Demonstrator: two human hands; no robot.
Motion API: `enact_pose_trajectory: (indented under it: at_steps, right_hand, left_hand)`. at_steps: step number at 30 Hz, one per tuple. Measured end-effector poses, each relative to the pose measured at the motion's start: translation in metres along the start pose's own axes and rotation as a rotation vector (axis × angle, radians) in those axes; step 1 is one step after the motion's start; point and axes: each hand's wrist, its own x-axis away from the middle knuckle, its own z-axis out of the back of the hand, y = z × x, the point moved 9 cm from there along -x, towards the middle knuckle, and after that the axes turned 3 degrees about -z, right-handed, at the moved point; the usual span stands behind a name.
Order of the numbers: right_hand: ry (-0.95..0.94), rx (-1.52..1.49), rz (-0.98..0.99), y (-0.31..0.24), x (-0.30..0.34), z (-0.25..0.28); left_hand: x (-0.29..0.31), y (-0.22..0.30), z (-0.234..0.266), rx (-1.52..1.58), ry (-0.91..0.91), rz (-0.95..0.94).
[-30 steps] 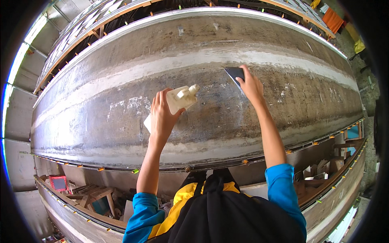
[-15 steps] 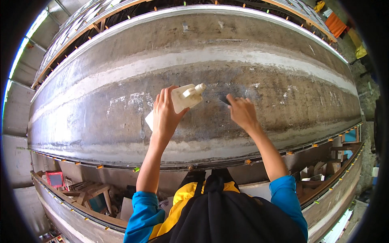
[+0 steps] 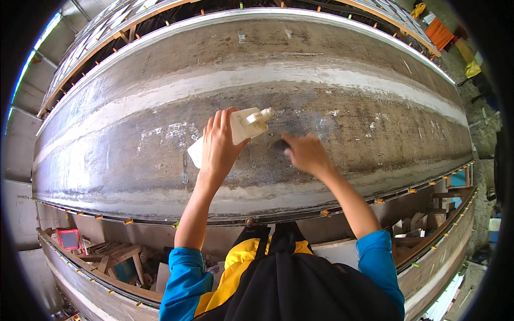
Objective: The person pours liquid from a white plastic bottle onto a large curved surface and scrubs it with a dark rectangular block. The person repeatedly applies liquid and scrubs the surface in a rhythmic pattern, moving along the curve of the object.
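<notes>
Head view: saw, at far left beneath the near edge of a long brown-grey panel [image 3: 385,142], 1 small red-framed piece [image 3: 68,239] beside some wood scraps [image 3: 110,255]. Moving right, found white flecks [image 3: 176,130] on the panel, just left of the left hand [image 3: 220,136]. Made out fingers and thumb there clamped round a white bottle [image 3: 247,124], tilted, neck [image 3: 267,113] pointing right and away from the person. Noted hardly any shift of hand or bottle across the last 1 s. Could not tell contact from clearance between bottle and panel.

Next, right of the bottle and nearer the person, picked out a dark flat tool [image 3: 277,146], blurred, with the fingers of the right hand [image 3: 310,154] apparently clamped on its right end. Traced the main change here: came from beside the pale band [image 3: 300,74] 1 s earlier, leftward and toward the person, to a place near the bottle. Judged this a sweep of the tool over the area between the 2 hands, with the bottle merely kept steady. Could not confirm, through the blur, any touch on the panel.
</notes>
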Motion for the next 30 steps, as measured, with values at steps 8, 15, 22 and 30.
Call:
enact_pose_trajectory:
  at_steps: [8,15,22,30]
  right_hand:
    - [0.131,0.256,0.237,-0.034,0.032,-0.003]
    - [-0.086,0.187,0.165,0.011,0.048,0.007]
    - [0.062,0.124,0.366,0.003,0.107,0.010]
    - [0.320,-0.193,-0.204,0.143,0.165,0.111]
  left_hand:
    - [-0.001,0.000,-0.021,-0.063,-0.092,-0.096]
    - [-0.001,0.015,-0.029,-0.153,-0.156,-0.224]
    - [0.005,0.034,-0.053,-0.225,-0.233,-0.307]
    - [0.049,0.119,-0.107,-0.447,-0.235,-0.664]
